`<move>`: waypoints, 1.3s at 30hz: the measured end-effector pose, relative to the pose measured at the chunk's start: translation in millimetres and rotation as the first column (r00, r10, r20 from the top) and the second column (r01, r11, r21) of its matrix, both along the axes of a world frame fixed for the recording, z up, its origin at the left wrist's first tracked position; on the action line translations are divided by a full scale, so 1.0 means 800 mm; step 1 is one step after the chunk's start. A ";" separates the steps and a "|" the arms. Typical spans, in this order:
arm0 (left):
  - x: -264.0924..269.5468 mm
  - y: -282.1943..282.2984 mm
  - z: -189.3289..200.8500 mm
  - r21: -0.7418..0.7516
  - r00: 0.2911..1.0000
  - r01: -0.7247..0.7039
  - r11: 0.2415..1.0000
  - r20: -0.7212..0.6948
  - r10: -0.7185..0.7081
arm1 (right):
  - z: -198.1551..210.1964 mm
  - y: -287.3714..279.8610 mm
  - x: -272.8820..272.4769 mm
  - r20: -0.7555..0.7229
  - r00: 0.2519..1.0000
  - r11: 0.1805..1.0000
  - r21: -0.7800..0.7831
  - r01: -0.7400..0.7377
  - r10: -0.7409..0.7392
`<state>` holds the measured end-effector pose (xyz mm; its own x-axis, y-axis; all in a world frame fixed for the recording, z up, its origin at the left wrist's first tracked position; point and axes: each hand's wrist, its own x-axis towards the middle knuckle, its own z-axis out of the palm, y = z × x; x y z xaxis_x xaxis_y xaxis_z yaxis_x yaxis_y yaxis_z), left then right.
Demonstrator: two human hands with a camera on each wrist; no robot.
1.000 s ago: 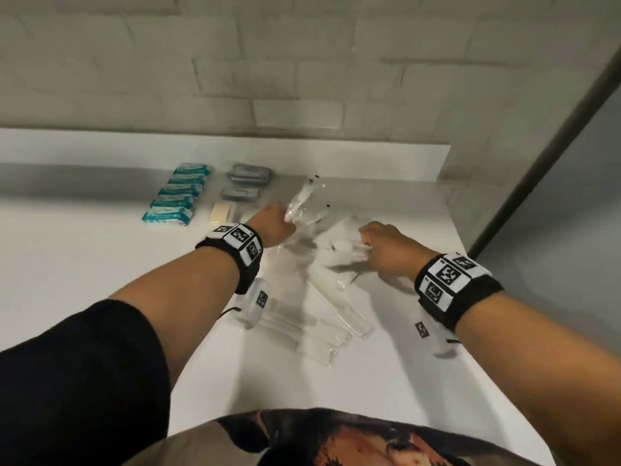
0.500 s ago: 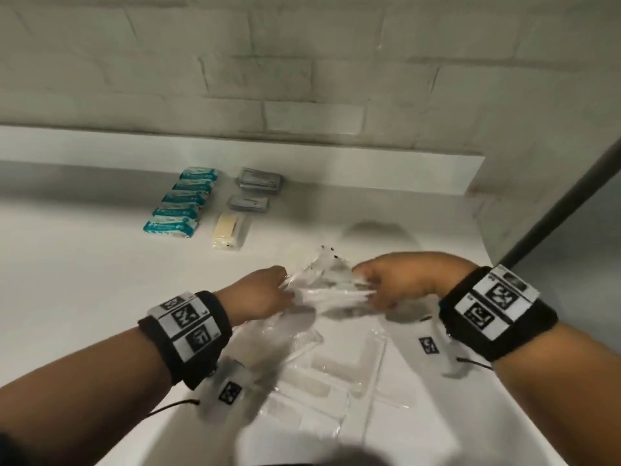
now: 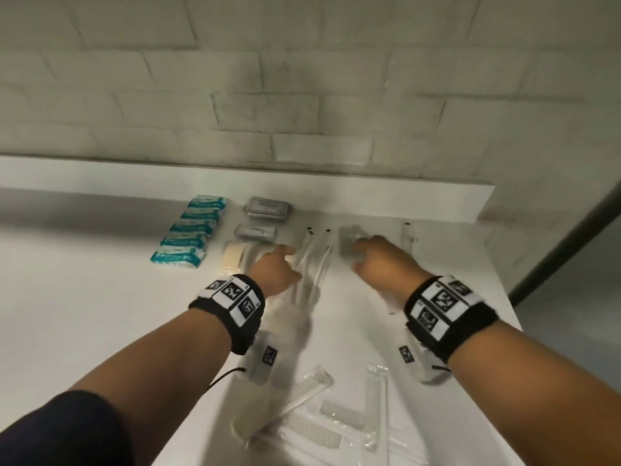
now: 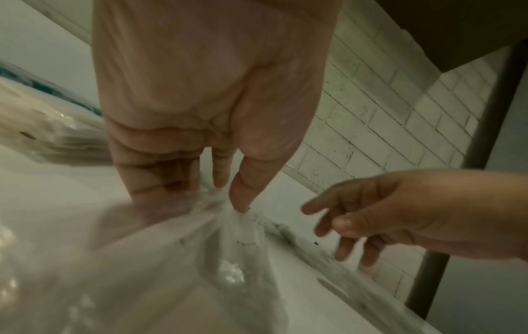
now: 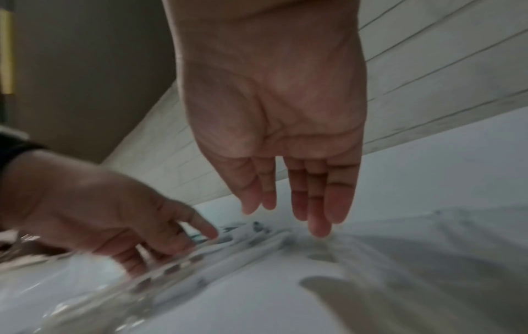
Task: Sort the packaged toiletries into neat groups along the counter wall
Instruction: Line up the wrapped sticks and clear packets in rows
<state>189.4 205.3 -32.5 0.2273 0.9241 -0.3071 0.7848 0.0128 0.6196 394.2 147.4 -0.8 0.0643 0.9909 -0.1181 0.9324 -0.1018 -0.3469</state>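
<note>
From the head view, my left hand (image 3: pixel 279 270) presses its fingers on the clear packs (image 3: pixel 316 260). They lie near the far edge of the table (image 3: pixel 84 297), right of the grey packs (image 3: pixel 265 213). My right hand (image 3: pixel 379 260) is just beside them. Teal packs (image 3: pixel 188 230) sit in a row further left. Combs (image 3: pixel 302 391) lie by the near edge.

From the left wrist, my left hand (image 4: pixel 200 101) has its fingertips on the blurry clear packs (image 4: pixel 237 248).

From the right wrist, my right hand (image 5: pixel 271 113) is open and holds nothing.

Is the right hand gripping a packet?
No, the right hand hangs over the counter with straight fingers that hold nothing.
</note>
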 end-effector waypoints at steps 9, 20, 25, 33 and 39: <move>-0.020 -0.025 -0.008 0.007 0.994 -0.080 0.997 -0.077 0.081 | -0.013 -0.006 -0.060 0.131 0.960 0.947 -0.244 -0.209 0.246; -0.039 -0.040 0.010 0.057 0.996 -0.056 0.997 0.066 0.052 | -0.027 -0.016 -0.094 0.255 0.949 0.947 -0.303 -0.106 0.188; -0.057 -0.057 0.016 0.029 0.866 0.385 0.923 -0.357 -0.350 | -0.019 -0.027 -0.080 0.142 0.984 0.954 -0.294 -0.062 0.108; -0.043 -0.053 0.009 0.010 0.711 0.582 0.813 -0.492 -0.503 | -0.005 -0.027 -0.089 0.124 0.989 0.943 -0.330 -0.035 0.080; -0.023 -0.012 0.005 0.091 0.702 0.598 0.796 -0.538 -0.466 | -0.013 0.007 -0.112 0.153 0.988 0.938 -0.346 0.029 0.026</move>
<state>170.7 195.9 -28.4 0.5939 0.7484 -0.2952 0.7980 -0.5947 0.0979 304.3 152.7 -11.0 0.1104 0.8899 -0.4425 0.9710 -0.1915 -0.1430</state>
